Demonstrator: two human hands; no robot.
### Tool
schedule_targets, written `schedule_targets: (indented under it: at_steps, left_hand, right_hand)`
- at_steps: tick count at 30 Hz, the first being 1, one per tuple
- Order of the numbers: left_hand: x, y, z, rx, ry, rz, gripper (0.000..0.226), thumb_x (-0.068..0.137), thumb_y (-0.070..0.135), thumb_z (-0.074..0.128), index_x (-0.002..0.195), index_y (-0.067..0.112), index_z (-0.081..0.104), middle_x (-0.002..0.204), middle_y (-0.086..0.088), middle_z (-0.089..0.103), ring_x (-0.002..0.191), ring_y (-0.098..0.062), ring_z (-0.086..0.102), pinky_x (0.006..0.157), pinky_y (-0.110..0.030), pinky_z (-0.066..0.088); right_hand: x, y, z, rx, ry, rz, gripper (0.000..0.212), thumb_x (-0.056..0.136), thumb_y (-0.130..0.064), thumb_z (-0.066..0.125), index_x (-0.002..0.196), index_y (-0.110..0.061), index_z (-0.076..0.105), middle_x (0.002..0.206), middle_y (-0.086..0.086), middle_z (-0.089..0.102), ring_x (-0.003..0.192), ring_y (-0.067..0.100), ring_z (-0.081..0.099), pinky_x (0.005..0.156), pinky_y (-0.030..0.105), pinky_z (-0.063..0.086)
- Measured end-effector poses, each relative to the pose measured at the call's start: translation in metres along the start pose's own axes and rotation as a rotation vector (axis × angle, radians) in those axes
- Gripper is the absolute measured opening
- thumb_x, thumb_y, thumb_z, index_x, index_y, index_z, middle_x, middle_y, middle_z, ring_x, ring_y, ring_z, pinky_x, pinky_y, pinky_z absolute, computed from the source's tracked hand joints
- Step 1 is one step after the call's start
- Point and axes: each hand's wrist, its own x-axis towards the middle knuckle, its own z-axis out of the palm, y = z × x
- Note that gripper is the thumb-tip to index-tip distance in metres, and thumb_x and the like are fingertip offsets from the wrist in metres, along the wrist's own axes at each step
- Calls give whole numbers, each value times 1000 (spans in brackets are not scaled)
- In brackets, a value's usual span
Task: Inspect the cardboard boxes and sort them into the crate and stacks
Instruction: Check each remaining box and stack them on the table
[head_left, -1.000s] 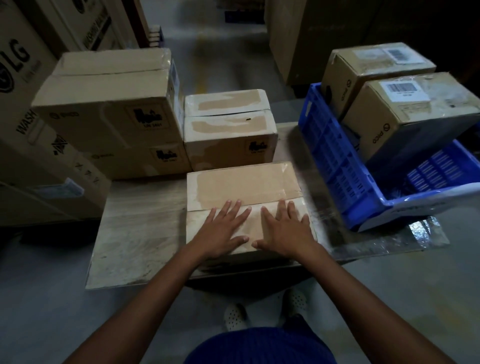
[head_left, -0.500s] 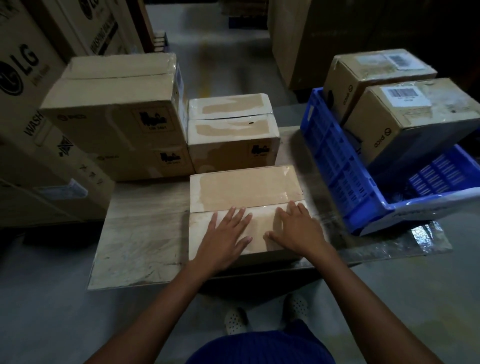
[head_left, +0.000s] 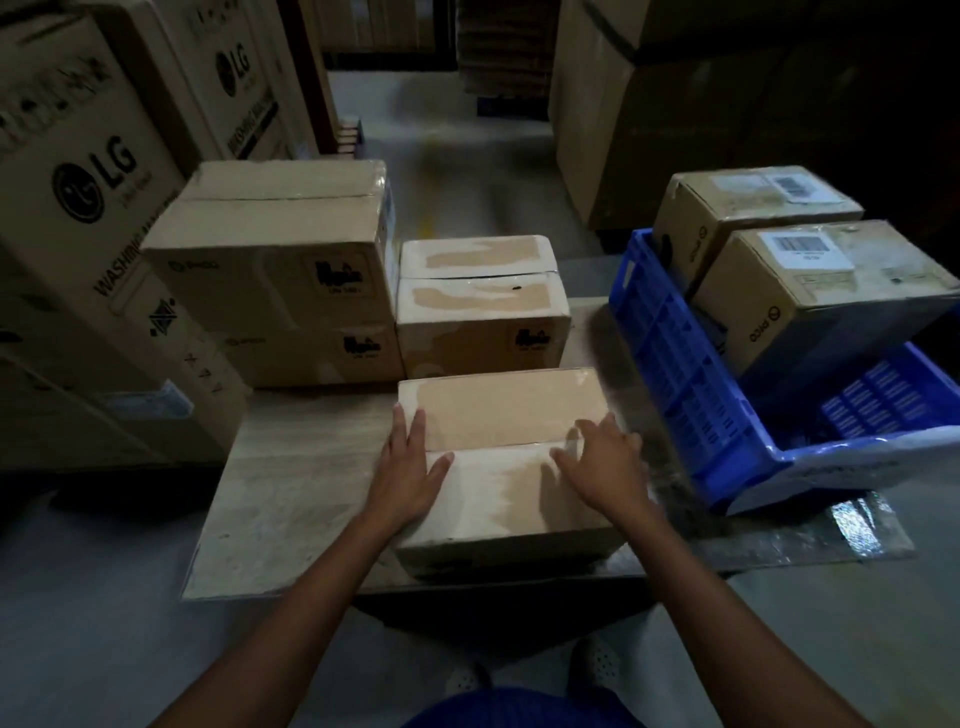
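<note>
Blue crate (head_left: 670, 364) holds two labelled boxes (head_left: 826, 291); left of it, left grip (head_left: 410, 478) and right grip (head_left: 605, 465) rest open-fingered atop taped box (head_left: 498, 410) on desk (head_left: 291, 493).

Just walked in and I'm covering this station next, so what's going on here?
A person stands over a taped cardboard box on the low platform, left hand flat on its left edge, right hand on top near its right edge. Two labelled boxes sit in the blue crate; a stack stands behind on the left.

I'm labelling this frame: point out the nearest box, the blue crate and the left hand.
nearest box (head_left: 498, 410): head view, far top flap.
blue crate (head_left: 675, 364): head view, left wall.
left hand (head_left: 410, 467): head view, back of hand.
</note>
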Motion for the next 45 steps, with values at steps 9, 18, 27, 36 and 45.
schedule_targets:
  at_steps: [9, 18, 27, 36, 45]
  left_hand:
    - [31, 12, -31, -969, 67, -328, 51, 92, 50, 61, 133, 21, 54, 123, -4, 65, 103, -21, 64, 83, -42, 56]
    - [42, 13, -71, -1199, 489, -425, 86, 63, 95, 40, 92, 18, 63, 108, -15, 69, 99, -36, 66, 87, -56, 54]
    - [7, 4, -46, -1033, 447, -391, 32, 97, 40, 61, 112, 12, 58, 115, -11, 64, 102, -26, 61, 90, -49, 53]
    - [9, 17, -72, -315, 554, 135, 43, 96, 22, 62, 135, 11, 51, 135, -8, 52, 118, -23, 52, 93, -36, 47]
    - [52, 19, -81, 380, 109, 282, 76, 98, 62, 19, 160, 19, 12, 168, -6, -1, 155, -22, -2, 123, -46, 7]
  right_hand:
    - [19, -3, -25, 604, 9, 156, 74, 91, -47, 67, 152, -25, 33, 152, 14, 36, 133, 36, 44, 104, 51, 42]
    - [26, -5, -32, 841, 132, 114, 81, 68, -57, 73, 139, -29, 47, 133, 4, 53, 107, 20, 63, 90, 44, 57]
    - [10, 23, 2, 899, 87, 200, 37, 94, -11, 64, 120, -27, 42, 123, 2, 59, 95, 10, 58, 75, 29, 49]
    - [4, -32, -22, 384, 440, -196, 57, 92, -23, 68, 144, -19, 44, 150, 4, 36, 127, 18, 48, 97, 38, 53]
    - [38, -117, -14, -303, 51, -612, 61, 104, -45, 43, 156, -16, 29, 166, 9, 22, 152, 28, 21, 120, 49, 25]
